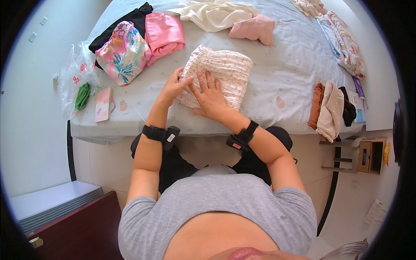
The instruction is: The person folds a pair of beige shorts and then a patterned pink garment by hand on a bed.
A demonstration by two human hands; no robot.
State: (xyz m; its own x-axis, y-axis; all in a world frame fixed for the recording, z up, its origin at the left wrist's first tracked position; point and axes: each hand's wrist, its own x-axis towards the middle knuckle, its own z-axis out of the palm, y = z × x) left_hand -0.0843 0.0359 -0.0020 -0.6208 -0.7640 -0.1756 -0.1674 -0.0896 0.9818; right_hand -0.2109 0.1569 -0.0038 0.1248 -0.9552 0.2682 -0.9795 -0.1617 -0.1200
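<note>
On the bed, before me, lies a folded white garment with a small pink print and gathered rows (232, 70). My left hand (174, 85) is at its left edge, fingers partly hidden by the cloth; whether they pinch it is not clear. My right hand (209, 96) lies on top of the fabric with its fingers spread, the index finger close to the left thumb. Beyond the garment are a dusty-pink folded cloth (253, 29) and a cream cloth (214, 14). A pink folded garment (164, 34) and a colourful floral one (125, 57) lie at the upper left.
A black garment (112, 35), a clear plastic bag (70, 94), a green bundle (82, 96) and a pink notebook (103, 104) lie left. At right are a brown cloth (317, 105), a beige cloth (330, 112), a black item (348, 109) and a wooden box (372, 156) beyond the bed edge.
</note>
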